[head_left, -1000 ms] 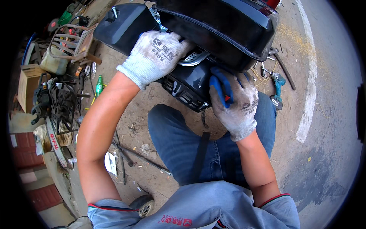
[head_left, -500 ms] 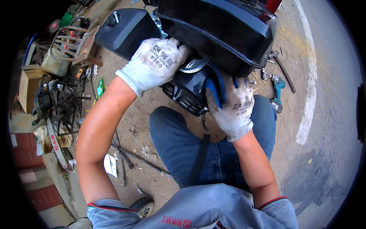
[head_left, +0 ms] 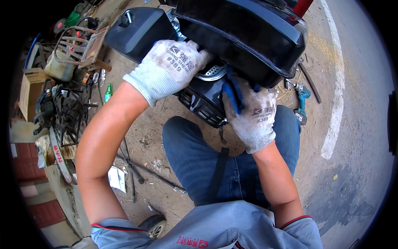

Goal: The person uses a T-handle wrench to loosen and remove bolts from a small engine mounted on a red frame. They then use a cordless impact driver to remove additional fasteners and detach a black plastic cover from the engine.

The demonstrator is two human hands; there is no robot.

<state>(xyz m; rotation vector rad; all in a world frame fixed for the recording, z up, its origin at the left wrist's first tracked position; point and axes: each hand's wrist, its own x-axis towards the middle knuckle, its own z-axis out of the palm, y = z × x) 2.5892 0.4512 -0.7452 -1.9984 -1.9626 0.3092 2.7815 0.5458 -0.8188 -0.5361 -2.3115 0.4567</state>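
Observation:
My left hand (head_left: pixel 172 66), in a white-grey knit glove, reaches beneath a large glossy black seamed housing (head_left: pixel 244 35) that looks like a fuel tank. Its fingers are curled, with their tips hidden under that housing. My right hand (head_left: pixel 251 110), in a matching glove with blue-coated fingers, lies against the right side of a black slotted engine cover (head_left: pixel 203 108). Its fingers bend up under the tank-like housing, and their ends are out of sight. Between the hands shows a perforated silvery metal piece (head_left: pixel 212 74). A black box-shaped cover (head_left: pixel 143 33) with an upright bolt adjoins on the left.
On the right lie a teal cordless power tool (head_left: pixel 302 97) and a hammer (head_left: pixel 309 79). To the left are a wooden chair (head_left: pixel 91 47), a green bottle (head_left: pixel 108 93), a chainsaw (head_left: pixel 58 151) and metal rods (head_left: pixel 153 172). My knees (head_left: pixel 186 145) are below the engine.
The tank-like housing has shifted slightly right and down over the engine. Both hands stay at nearly the same places, and my left elbow has moved a little outward.

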